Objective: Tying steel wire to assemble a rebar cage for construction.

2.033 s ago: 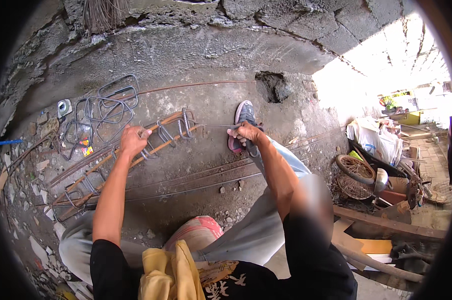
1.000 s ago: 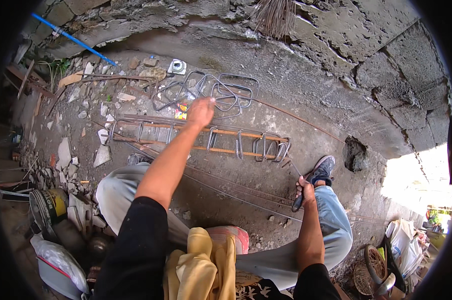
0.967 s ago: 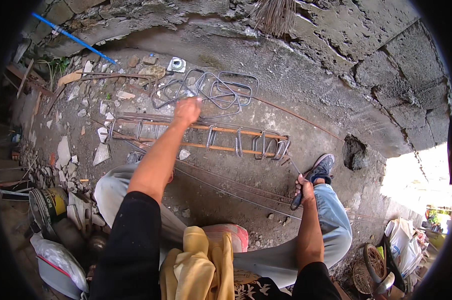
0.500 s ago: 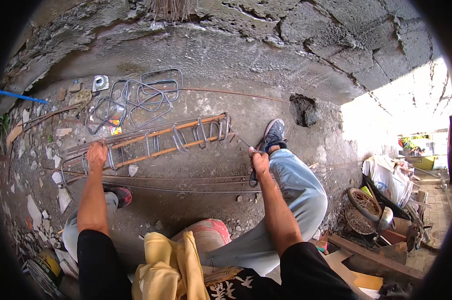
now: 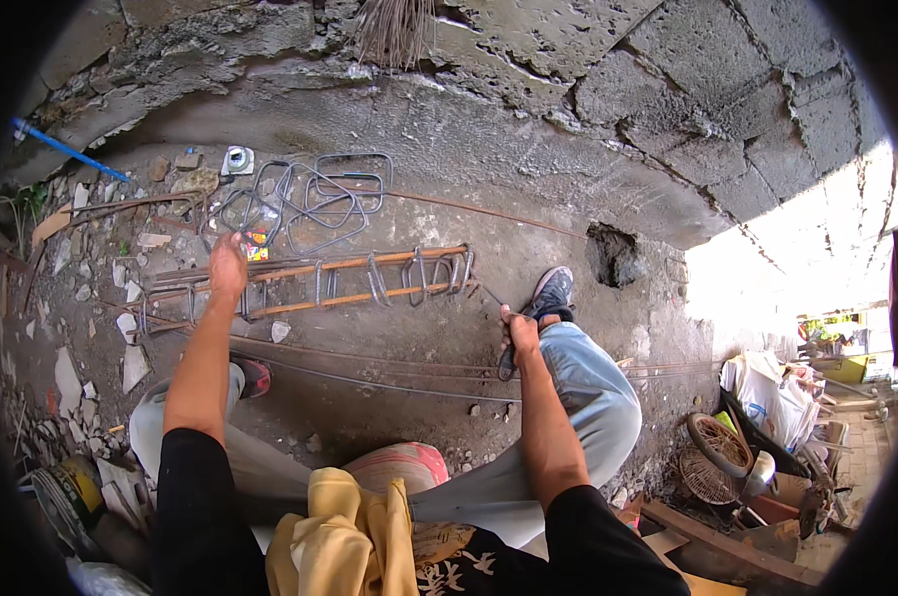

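Likely stiff and weighty, the rebar cage point(image 5: 360, 262) suits holding by its near bar point(image 5: 350, 299); the right hand point(image 5: 519, 333) clasps a tool point(image 5: 507, 363); the left hand's point(image 5: 227, 268) grip is unclear.

- The left hand point(image 5: 227, 266) is over the upper side of a rebar cage point(image 5: 350, 264); its grip is unclear.
- The right hand point(image 5: 519, 334) closes round a dark-handled tool point(image 5: 507, 364), its thin shaft angled toward the cage's right end.
- Loose bent-steel stirrups point(image 5: 317, 191) lie overlapping beyond the cage.
- A rough hole point(image 5: 613, 255) opens near the right shoe point(image 5: 553, 289).
- A red-and-white sack point(image 5: 404, 463) sits between the legs, beside a yellow cloth point(image 5: 340, 541).
- A blue pipe point(image 5: 72, 149) slants at upper left.
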`<move>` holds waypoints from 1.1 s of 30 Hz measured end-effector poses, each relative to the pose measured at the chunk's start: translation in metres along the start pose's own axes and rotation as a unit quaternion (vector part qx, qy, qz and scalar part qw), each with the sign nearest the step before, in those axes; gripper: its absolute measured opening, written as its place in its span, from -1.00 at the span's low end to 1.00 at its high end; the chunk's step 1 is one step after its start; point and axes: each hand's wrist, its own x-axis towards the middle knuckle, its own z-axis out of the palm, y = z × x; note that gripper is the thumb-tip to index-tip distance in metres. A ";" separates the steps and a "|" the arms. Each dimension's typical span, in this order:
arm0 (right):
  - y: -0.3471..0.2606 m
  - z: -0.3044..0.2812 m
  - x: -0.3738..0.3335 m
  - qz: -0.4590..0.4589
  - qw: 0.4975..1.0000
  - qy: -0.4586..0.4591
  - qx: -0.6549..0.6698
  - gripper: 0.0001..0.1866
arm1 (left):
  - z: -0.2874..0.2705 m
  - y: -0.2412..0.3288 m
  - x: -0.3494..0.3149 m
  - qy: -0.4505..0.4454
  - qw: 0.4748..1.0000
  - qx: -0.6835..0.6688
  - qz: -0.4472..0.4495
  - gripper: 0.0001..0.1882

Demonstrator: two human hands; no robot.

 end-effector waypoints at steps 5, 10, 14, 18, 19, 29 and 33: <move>-0.008 -0.005 0.000 -0.012 1.000 -0.016 0.008 -0.64 | -0.017 0.211 -0.039 -0.233 0.970 0.027 0.065 -0.53; -0.007 0.001 0.002 -0.055 0.998 -0.017 -0.001 -0.64 | 0.032 0.242 -0.090 -0.254 0.957 0.119 0.080 -0.17; -0.001 0.003 -0.001 -0.046 0.999 0.016 -0.007 -0.64 | 0.040 0.248 -0.096 -0.231 0.961 0.136 0.072 -0.15; 0.000 0.001 0.001 -0.043 0.999 0.021 0.002 -0.64 | 0.041 0.240 -0.096 -0.244 0.962 0.102 0.060 -0.25; -0.001 0.001 0.004 -0.051 0.998 0.030 -0.014 -0.64 | 0.040 0.239 -0.098 -0.241 0.965 0.087 0.063 -0.30; -0.007 -0.002 0.007 -0.057 0.989 0.076 -0.112 -0.63 | 0.047 0.229 -0.091 -0.296 0.953 0.057 0.026 -0.47; -0.014 -0.007 0.009 -0.098 0.976 0.087 -0.173 -0.60 | 0.043 0.224 -0.094 -0.303 0.947 0.094 0.047 -0.38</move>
